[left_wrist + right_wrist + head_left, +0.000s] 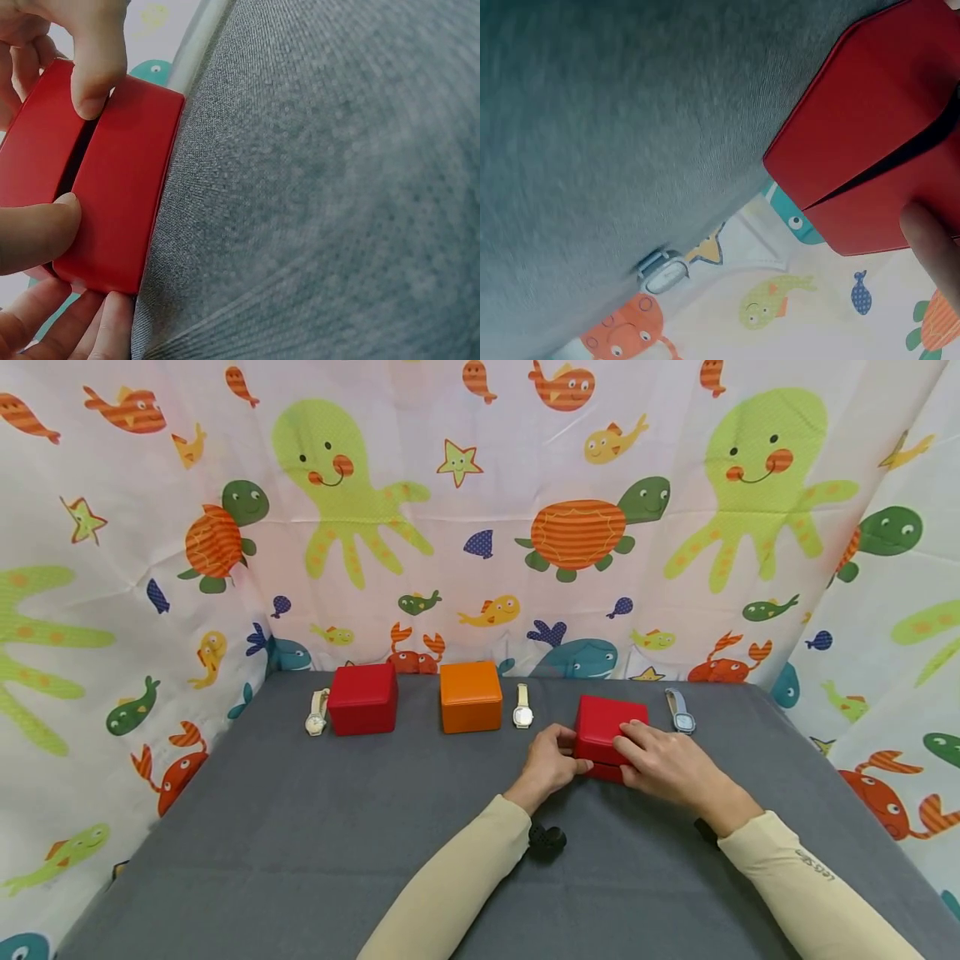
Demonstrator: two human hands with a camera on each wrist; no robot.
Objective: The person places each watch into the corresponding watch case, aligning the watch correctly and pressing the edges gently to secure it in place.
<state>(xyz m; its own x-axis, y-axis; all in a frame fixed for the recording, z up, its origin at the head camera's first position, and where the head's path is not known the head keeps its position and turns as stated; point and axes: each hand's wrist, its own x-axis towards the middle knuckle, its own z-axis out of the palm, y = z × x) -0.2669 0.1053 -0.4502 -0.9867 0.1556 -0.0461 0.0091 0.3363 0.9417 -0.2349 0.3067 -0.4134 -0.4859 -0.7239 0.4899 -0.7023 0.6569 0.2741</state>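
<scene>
A red watch-style box [611, 727] stands at the right of the table, its lid slightly raised. A dark wedge-shaped gap runs between lid and base, widest toward the front. My left hand [551, 764] grips the box's left side, thumb at the front seam and fingers against the base, as the left wrist view shows. My right hand [667, 764] holds the right side, with fingers [633, 731] over the lid and thumb at the seam. The box interior is hidden. A silver watch [681, 712] lies just right of the box.
Toward the back left stand another red box [363, 700] and an orange box [471, 697], both with lids down. One pale-strapped watch [317, 713] lies left of that red box; a gold-strapped watch [522, 707] lies right of the orange one. A patterned curtain [465, 527] hangs behind the grey tabletop [300, 843].
</scene>
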